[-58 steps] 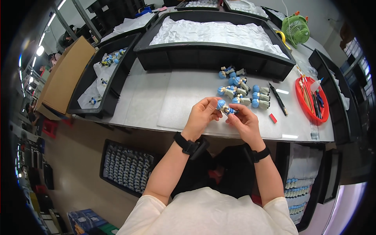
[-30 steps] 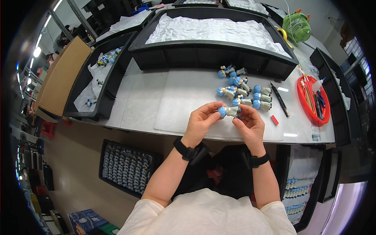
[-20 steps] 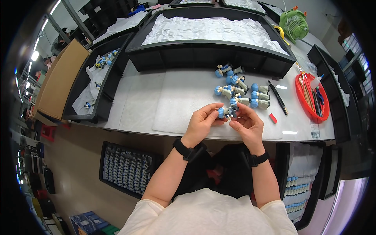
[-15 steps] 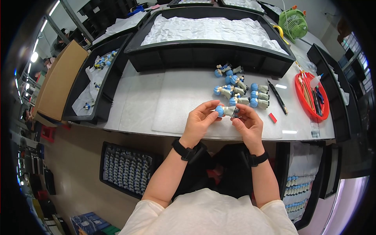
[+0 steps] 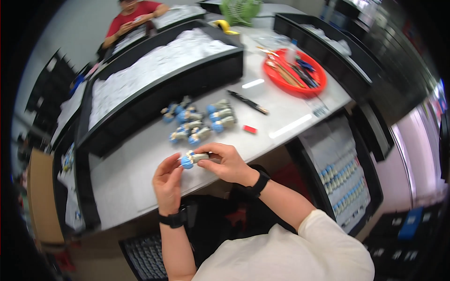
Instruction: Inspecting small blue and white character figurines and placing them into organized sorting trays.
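A small figurine (image 5: 200,157) with a blue head and pale grey body lies sideways between my hands, above the table's near edge. My right hand (image 5: 226,163) is closed, its thumb and fingers gripping the body. Beside the blue head, my left hand (image 5: 167,183) has its thumb and fingers apart; whether the fingertips touch the head is unclear. Just beyond my hands, several similar figurines (image 5: 191,133) lie in a loose group on the table, blurred by motion. A black pen (image 5: 248,102) and a small red block (image 5: 250,129) lie to their right.
A black tray (image 5: 164,88) lined with white sheeting stands behind the figurines. At the right is a red basket (image 5: 301,93) of tools. Low at the right, another tray (image 5: 370,199) holds rows of figurines. A co-worker in a red shirt (image 5: 130,21) sits far back.
The view has turned to the right, bringing the co-worker into sight. My right hand still holds the figurine; my left fingers have loosened from around its head.
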`<action>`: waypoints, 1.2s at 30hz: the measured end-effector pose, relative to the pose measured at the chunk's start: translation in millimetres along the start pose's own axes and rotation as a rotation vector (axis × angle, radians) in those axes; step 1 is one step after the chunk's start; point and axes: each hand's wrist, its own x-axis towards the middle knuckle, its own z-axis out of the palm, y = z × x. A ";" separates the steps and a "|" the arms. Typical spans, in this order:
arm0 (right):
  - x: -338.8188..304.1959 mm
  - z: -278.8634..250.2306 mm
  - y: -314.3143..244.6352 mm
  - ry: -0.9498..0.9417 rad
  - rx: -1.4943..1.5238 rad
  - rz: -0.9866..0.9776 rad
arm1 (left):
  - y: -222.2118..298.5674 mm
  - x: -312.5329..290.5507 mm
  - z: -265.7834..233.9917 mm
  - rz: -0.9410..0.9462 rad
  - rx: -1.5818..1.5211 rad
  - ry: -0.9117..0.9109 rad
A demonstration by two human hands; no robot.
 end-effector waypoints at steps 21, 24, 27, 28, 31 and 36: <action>-343.1 -370.5 81.1 1.155 -0.983 0.956 | -6.1 3.2 -6.3 -0.027 0.141 0.025; -339.0 -376.3 113.5 1.176 -0.959 0.938 | -0.4 3.8 -9.6 -0.020 0.161 0.050; -344.4 -386.4 142.8 0.969 -1.059 0.860 | 4.3 1.4 -6.6 -0.045 0.193 0.144; -363.2 -402.5 153.1 0.975 -1.008 0.846 | 2.8 3.2 0.7 -0.062 0.203 0.173; -365.8 -401.4 139.4 0.962 -0.953 0.804 | 2.0 4.5 10.5 -0.060 0.184 0.115; -370.7 -408.0 116.2 1.193 -1.158 0.789 | 1.2 8.8 26.3 -0.179 0.337 0.007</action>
